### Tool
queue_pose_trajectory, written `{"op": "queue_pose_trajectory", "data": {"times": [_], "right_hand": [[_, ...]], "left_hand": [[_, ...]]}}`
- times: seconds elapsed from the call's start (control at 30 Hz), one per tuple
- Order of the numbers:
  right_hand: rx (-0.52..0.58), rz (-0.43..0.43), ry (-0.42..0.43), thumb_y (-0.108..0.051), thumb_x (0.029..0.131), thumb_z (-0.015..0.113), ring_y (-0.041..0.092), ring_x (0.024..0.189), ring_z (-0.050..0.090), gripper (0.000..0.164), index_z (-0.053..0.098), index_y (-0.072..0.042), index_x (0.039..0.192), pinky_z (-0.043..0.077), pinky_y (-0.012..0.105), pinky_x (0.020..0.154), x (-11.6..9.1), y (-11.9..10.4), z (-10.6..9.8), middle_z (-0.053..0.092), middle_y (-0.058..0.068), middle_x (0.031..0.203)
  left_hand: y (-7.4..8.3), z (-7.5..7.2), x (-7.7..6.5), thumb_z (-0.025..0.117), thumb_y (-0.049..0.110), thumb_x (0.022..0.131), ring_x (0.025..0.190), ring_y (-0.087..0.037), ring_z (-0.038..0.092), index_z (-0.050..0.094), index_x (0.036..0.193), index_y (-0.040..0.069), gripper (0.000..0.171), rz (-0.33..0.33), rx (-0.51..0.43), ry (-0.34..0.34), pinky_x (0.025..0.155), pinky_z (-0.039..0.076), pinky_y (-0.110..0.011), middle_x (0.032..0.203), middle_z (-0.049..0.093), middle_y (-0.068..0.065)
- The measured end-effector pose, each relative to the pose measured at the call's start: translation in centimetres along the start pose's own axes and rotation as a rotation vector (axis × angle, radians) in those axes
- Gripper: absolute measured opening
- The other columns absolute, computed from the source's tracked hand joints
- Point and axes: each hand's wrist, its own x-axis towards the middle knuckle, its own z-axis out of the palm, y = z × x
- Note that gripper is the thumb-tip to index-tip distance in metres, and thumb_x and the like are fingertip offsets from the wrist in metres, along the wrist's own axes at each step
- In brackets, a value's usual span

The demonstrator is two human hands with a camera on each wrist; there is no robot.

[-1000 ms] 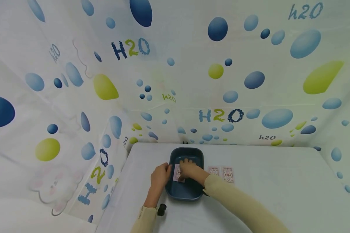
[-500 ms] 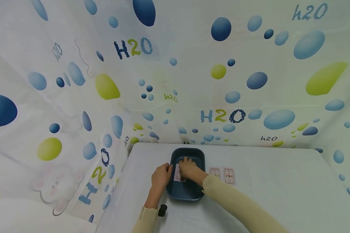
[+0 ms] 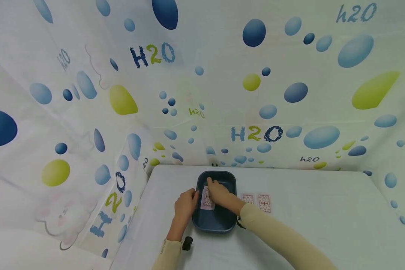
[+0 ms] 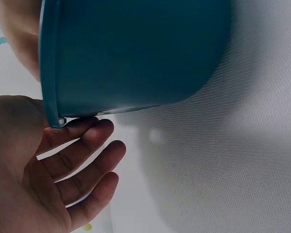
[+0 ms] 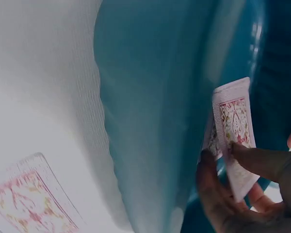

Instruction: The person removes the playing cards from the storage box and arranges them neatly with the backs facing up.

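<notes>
A playing card (image 5: 238,136) with a patterned red back is pinched between the thumb and fingers of my right hand (image 5: 252,187), inside the dark blue tray (image 3: 213,224). Behind it in the right wrist view, part of another card (image 5: 213,143) shows near the fingertips. From above, my right hand (image 3: 219,193) partly covers the cards (image 3: 207,202) at the tray's left side. My left hand (image 3: 186,202) holds the tray's left rim. In the left wrist view its fingers (image 4: 94,167) lie loosely bent along the outer wall, and the thumb is hidden behind the rim.
Two more cards lie face down on the white table to the right of the tray, a nearer one (image 3: 248,198) and a farther one (image 3: 264,203). A curtain (image 3: 249,101) with blue and green drops hangs behind the table.
My right hand has lifted slightly and its fingers have drawn together, so more of the card's back shows. The left hand stays at the rim. The tray and outer cards keep their places.
</notes>
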Motion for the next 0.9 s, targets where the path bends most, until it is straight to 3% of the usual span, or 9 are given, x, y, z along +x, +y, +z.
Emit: {"op": "queue_pose_trajectory", "data": {"times": [0.13,0.23,0.5,0.73,0.9], "right_hand": [[0.198,-0.035,-0.008,-0.003,0.086,0.055,0.016,0.071,0.055,0.043,0.038,-0.008,0.125,0.045,0.027,0.055,-0.1,0.8,-0.4,0.057,0.013,0.102],[0.300,-0.085,0.002,-0.003,0.088,0.054,0.012,0.070,0.054,0.036,0.044,-0.008,0.122,0.044,0.024,0.055,-0.4,1.7,-0.6,0.059,0.009,0.099],[0.377,-0.226,0.110,-0.014,0.088,0.060,0.008,0.071,0.053,0.034,0.054,-0.012,0.122,0.044,0.024,0.061,-1.9,3.8,-1.5,0.063,0.004,0.102],[0.560,-0.210,0.062,-0.015,0.089,0.059,0.012,0.063,0.056,0.032,0.056,-0.015,0.121,0.048,0.026,0.054,-3.1,5.0,-2.1,0.062,0.004,0.088],[0.661,-0.165,0.024,-0.016,0.091,0.056,0.016,0.070,0.061,0.033,0.053,-0.016,0.124,0.051,0.029,0.057,-3.8,6.2,-2.6,0.064,0.007,0.094]], "left_hand": [[0.1,-0.1,0.0,0.051,0.035,0.093,0.046,-0.012,0.041,0.051,0.067,0.016,0.032,-0.005,-0.009,-0.001,0.042,0.030,-0.027,0.056,0.047,0.002],[0.2,-0.2,-0.1,0.051,0.035,0.093,0.046,-0.012,0.041,0.051,0.067,0.016,0.032,-0.002,-0.012,0.001,0.042,0.030,-0.027,0.056,0.047,0.003],[0.2,-0.3,-0.2,0.053,0.034,0.092,0.046,-0.012,0.040,0.049,0.064,0.017,0.033,0.023,-0.022,0.045,0.042,0.029,-0.028,0.055,0.047,0.003],[0.1,-0.3,-0.4,0.052,0.034,0.092,0.048,-0.012,0.041,0.051,0.067,0.016,0.032,0.006,-0.013,0.009,0.043,0.030,-0.027,0.058,0.048,0.002],[0.2,-0.3,-0.3,0.052,0.034,0.092,0.047,-0.012,0.041,0.051,0.066,0.016,0.032,0.016,-0.015,0.014,0.042,0.030,-0.027,0.057,0.047,0.002]]}}
